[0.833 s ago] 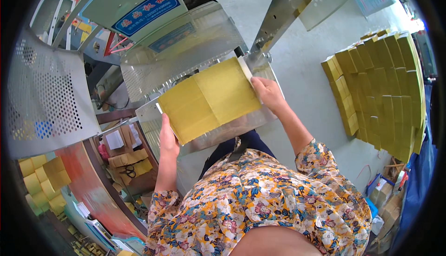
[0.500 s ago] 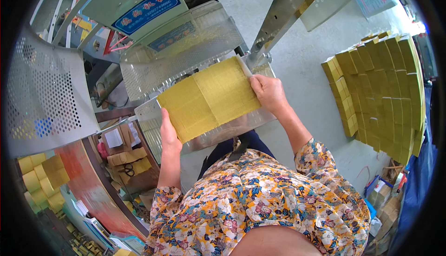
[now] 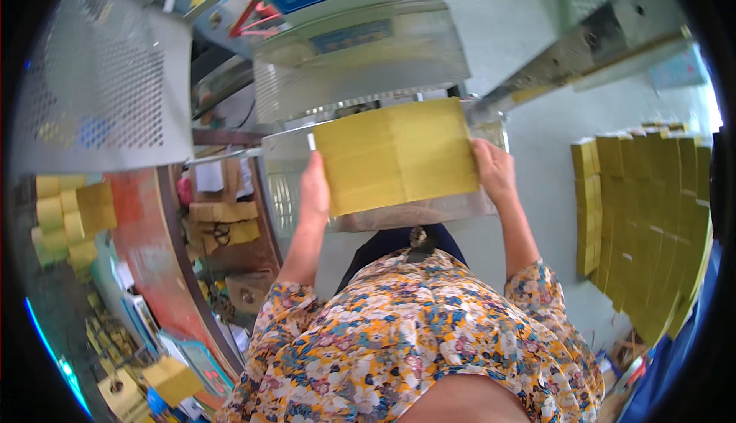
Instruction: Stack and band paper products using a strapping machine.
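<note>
A wide rectangular stack of yellow paper (image 3: 397, 158) with a faint crease down its middle is held level between my two hands. At its left end my left hand (image 3: 314, 187) presses with the palm side, thumb along the edge. My right hand (image 3: 494, 168) grips the right end, thumb on top and the other fingers curled and partly hidden. Beneath the paper lies a shiny metal tray (image 3: 383, 220) of the machine; whether the two touch, I cannot tell. Just beyond stands a clear guard cover (image 3: 356, 59) with a perforated front strip.
A perforated metal panel (image 3: 115, 85) stands at left, and a metal arm (image 3: 583, 39) slants across the upper right. Large stacked yellow paper bundles (image 3: 652, 223) rise from the floor at right. A shelf with brown paper and scissors (image 3: 222, 231) sits to the left, beside a red-painted board (image 3: 149, 239).
My head view has shifted, so the surroundings sit differently. The paper now looks squarer to the machine, still between both hands. My right hand sits lower along the right end.
</note>
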Demonstrator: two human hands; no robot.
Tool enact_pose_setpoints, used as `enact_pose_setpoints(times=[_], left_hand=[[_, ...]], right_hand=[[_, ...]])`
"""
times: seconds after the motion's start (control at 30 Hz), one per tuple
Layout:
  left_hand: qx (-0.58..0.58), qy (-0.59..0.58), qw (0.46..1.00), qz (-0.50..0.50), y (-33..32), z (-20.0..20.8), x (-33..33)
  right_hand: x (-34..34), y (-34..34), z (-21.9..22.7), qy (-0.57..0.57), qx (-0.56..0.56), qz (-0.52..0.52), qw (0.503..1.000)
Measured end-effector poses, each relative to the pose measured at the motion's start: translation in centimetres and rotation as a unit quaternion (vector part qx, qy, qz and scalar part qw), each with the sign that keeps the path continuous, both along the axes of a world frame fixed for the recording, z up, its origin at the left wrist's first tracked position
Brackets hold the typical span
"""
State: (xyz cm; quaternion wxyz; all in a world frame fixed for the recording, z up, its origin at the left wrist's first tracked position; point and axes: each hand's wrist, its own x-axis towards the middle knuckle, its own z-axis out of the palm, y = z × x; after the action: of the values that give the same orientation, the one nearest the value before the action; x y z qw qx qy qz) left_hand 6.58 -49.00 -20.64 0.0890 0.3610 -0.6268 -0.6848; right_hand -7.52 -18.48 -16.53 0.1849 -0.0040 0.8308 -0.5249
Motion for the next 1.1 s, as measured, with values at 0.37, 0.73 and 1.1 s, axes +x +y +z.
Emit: enact_pose_setpoints(times=[0.37,0.73,1.1], left_hand=[[-0.375,-0.126,0.919,0.01,-0.3,3.8,-0.5],[-0.271,-0.152,0.949,-0.05,-0.4,3.7,-1.8],[-0.249,-0.065,0.965,-0.052,0.4,3.8,-0.5]], right_hand=[[0.0,0.1,-0.5,0.026,-0.014,-0.003,1.0],[-0.3,0.7,-1.1,0.023,0.0,0.016,1.0],[-0.4,0.5,-1.7,-0.006,-0.118,0.018,0.993]])
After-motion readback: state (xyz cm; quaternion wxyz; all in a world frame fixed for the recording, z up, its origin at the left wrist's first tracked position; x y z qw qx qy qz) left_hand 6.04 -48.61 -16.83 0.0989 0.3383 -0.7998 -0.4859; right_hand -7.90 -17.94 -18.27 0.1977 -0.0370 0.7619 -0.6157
